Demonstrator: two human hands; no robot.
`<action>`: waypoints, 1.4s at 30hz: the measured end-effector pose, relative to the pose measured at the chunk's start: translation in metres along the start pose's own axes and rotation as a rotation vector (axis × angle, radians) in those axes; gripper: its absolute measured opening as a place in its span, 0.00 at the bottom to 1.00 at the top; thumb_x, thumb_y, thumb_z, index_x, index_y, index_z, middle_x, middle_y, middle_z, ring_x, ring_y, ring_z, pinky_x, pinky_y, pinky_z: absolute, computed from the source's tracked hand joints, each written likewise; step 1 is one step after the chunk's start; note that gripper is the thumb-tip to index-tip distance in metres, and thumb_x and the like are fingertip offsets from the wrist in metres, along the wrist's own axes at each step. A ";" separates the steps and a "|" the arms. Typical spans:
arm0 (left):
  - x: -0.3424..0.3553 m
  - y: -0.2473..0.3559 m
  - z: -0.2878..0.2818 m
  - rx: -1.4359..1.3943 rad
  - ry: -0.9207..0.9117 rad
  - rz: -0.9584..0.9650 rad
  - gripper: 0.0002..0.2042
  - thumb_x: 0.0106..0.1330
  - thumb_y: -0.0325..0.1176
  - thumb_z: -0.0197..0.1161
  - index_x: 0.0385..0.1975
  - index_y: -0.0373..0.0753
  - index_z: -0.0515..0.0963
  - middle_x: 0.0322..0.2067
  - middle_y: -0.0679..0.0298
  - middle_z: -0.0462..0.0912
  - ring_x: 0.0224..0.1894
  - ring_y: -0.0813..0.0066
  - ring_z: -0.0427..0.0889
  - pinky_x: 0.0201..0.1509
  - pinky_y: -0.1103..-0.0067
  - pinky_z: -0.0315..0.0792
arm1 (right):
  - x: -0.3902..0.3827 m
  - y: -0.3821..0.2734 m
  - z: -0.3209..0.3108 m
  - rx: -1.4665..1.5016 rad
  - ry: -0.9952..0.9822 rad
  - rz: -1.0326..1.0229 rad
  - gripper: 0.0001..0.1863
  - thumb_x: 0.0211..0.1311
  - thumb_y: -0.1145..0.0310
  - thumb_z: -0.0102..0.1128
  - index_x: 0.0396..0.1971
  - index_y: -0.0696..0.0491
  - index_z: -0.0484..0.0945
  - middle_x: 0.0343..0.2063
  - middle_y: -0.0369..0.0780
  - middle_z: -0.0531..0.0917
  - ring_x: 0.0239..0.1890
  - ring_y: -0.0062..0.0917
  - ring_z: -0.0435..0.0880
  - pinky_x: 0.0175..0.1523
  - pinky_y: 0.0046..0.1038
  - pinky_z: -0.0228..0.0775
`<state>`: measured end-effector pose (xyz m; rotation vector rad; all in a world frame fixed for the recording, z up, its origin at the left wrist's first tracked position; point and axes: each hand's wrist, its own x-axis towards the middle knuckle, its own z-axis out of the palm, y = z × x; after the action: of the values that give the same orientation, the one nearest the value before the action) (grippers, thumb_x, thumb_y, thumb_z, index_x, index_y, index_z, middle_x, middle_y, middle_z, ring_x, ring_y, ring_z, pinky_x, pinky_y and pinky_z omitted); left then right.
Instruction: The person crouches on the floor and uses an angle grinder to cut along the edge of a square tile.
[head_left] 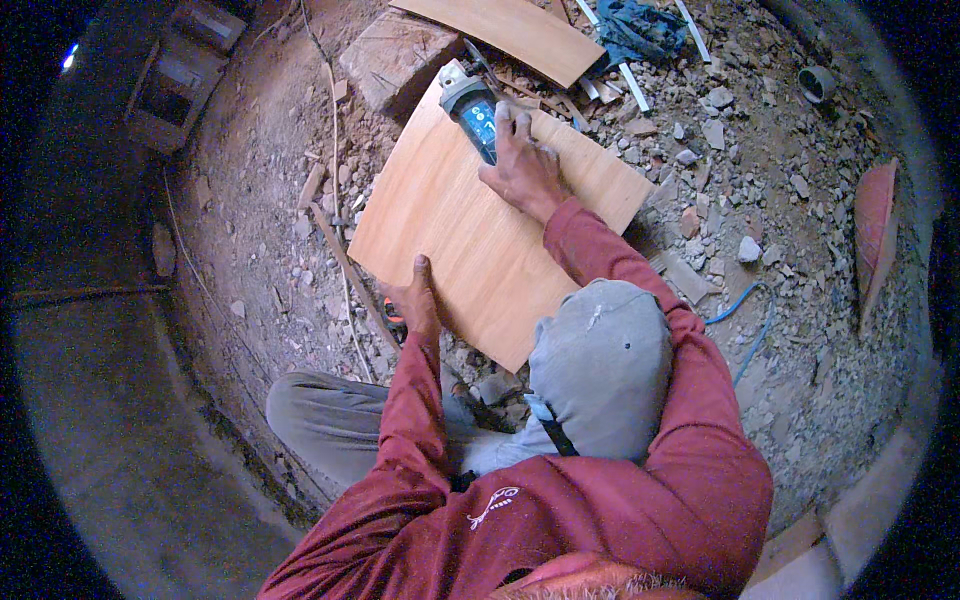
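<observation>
A light wooden board [440, 220] lies tilted in front of me, its far end near a brick-like block. My left hand [413, 300] is closed on the board's near left edge, thumb on top and fingers hidden underneath. My right hand [525, 165] is wrapped round the body of a blue and grey angle grinder [470, 112] above the board's far part. The grinder's head points to the far left edge of the board. A dark thin edge shows beside the head; whether the disc touches the wood I cannot tell.
Rubble [710, 170] covers the ground. The rough block [400, 60] and another wooden board [510, 35] lie beyond. Blue cloth [640, 30] is at the far right. A pale cable [335, 150] runs along the left; a blue cord [745, 300] curls at the right. A red pan [877, 230] stands farther right.
</observation>
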<state>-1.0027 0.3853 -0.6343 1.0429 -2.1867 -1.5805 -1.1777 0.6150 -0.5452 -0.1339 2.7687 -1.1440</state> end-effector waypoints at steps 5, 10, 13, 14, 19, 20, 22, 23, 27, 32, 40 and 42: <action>-0.001 -0.004 -0.004 -0.029 0.011 0.003 0.48 0.60 0.41 0.77 0.69 0.26 0.50 0.64 0.45 0.66 0.67 0.55 0.66 0.74 0.68 0.57 | 0.001 -0.007 0.000 0.021 -0.014 0.016 0.50 0.53 0.59 0.66 0.72 0.58 0.48 0.67 0.60 0.60 0.57 0.60 0.77 0.59 0.56 0.71; -0.011 0.022 0.003 0.077 0.045 -0.072 0.49 0.60 0.42 0.78 0.70 0.25 0.49 0.64 0.44 0.67 0.67 0.54 0.67 0.74 0.68 0.56 | 0.003 -0.007 0.003 -0.024 -0.030 0.035 0.54 0.54 0.56 0.64 0.74 0.60 0.43 0.68 0.66 0.58 0.59 0.62 0.75 0.61 0.57 0.68; -0.008 0.020 0.004 0.022 0.040 -0.038 0.50 0.59 0.42 0.78 0.70 0.25 0.48 0.64 0.44 0.67 0.67 0.54 0.68 0.74 0.68 0.56 | 0.004 -0.009 0.001 -0.058 -0.025 0.033 0.54 0.55 0.55 0.65 0.74 0.60 0.43 0.68 0.68 0.58 0.60 0.62 0.74 0.62 0.58 0.67; -0.007 0.018 0.005 -0.019 0.024 -0.014 0.50 0.59 0.42 0.78 0.70 0.25 0.48 0.64 0.44 0.67 0.67 0.54 0.68 0.74 0.68 0.56 | 0.004 -0.009 0.000 -0.073 -0.014 0.036 0.54 0.55 0.55 0.65 0.74 0.60 0.43 0.67 0.68 0.59 0.61 0.62 0.74 0.63 0.58 0.66; -0.009 0.017 0.000 0.016 0.048 -0.029 0.51 0.59 0.42 0.78 0.71 0.25 0.46 0.65 0.44 0.66 0.67 0.53 0.66 0.75 0.67 0.55 | 0.005 -0.016 0.005 -0.052 -0.046 0.042 0.53 0.56 0.55 0.65 0.74 0.60 0.44 0.68 0.68 0.58 0.62 0.62 0.73 0.63 0.58 0.66; -0.010 0.018 -0.001 0.010 0.046 -0.046 0.52 0.59 0.42 0.78 0.71 0.25 0.46 0.65 0.44 0.65 0.68 0.52 0.66 0.75 0.66 0.55 | 0.004 -0.018 0.004 -0.044 -0.058 0.044 0.53 0.56 0.56 0.65 0.74 0.60 0.44 0.68 0.69 0.57 0.62 0.62 0.73 0.64 0.58 0.66; -0.008 0.013 -0.003 -0.031 0.032 -0.032 0.53 0.58 0.42 0.79 0.71 0.25 0.45 0.66 0.43 0.65 0.68 0.52 0.65 0.75 0.66 0.55 | 0.004 -0.023 0.003 -0.049 -0.077 0.056 0.53 0.56 0.56 0.65 0.74 0.60 0.44 0.68 0.68 0.58 0.62 0.61 0.73 0.63 0.57 0.67; -0.007 0.009 -0.006 -0.050 0.030 -0.026 0.53 0.58 0.42 0.79 0.71 0.25 0.45 0.66 0.43 0.64 0.68 0.52 0.65 0.75 0.66 0.55 | 0.004 -0.026 0.004 -0.051 -0.090 0.058 0.52 0.56 0.56 0.65 0.74 0.60 0.45 0.68 0.68 0.58 0.62 0.61 0.73 0.63 0.57 0.67; -0.004 0.006 0.002 -0.056 0.023 -0.005 0.55 0.57 0.44 0.79 0.72 0.24 0.43 0.67 0.42 0.63 0.69 0.52 0.63 0.76 0.67 0.53 | 0.005 -0.016 0.001 -0.043 -0.026 0.035 0.53 0.56 0.55 0.65 0.75 0.60 0.44 0.68 0.68 0.58 0.61 0.62 0.74 0.63 0.57 0.67; -0.005 0.006 0.001 -0.023 0.036 -0.014 0.58 0.57 0.47 0.79 0.72 0.22 0.41 0.68 0.40 0.61 0.70 0.51 0.62 0.77 0.68 0.51 | 0.007 -0.011 0.009 -0.053 -0.023 0.031 0.54 0.54 0.55 0.64 0.75 0.60 0.43 0.68 0.68 0.58 0.62 0.62 0.73 0.64 0.58 0.66; -0.009 0.016 -0.001 -0.039 0.028 -0.020 0.53 0.58 0.46 0.78 0.70 0.26 0.46 0.64 0.42 0.65 0.67 0.52 0.66 0.73 0.65 0.58 | 0.005 -0.011 0.009 -0.016 -0.016 0.031 0.54 0.54 0.55 0.64 0.74 0.59 0.44 0.67 0.68 0.59 0.61 0.63 0.74 0.63 0.58 0.66; -0.010 0.017 0.000 -0.039 0.030 -0.018 0.52 0.58 0.46 0.78 0.70 0.26 0.47 0.64 0.42 0.65 0.66 0.52 0.67 0.72 0.65 0.59 | 0.004 -0.012 0.008 -0.009 -0.024 0.034 0.54 0.53 0.56 0.64 0.74 0.59 0.44 0.67 0.67 0.59 0.60 0.63 0.74 0.63 0.57 0.66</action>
<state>-1.0023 0.3941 -0.6171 1.0709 -2.1237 -1.5980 -1.1800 0.6002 -0.5430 -0.1000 2.7444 -1.1142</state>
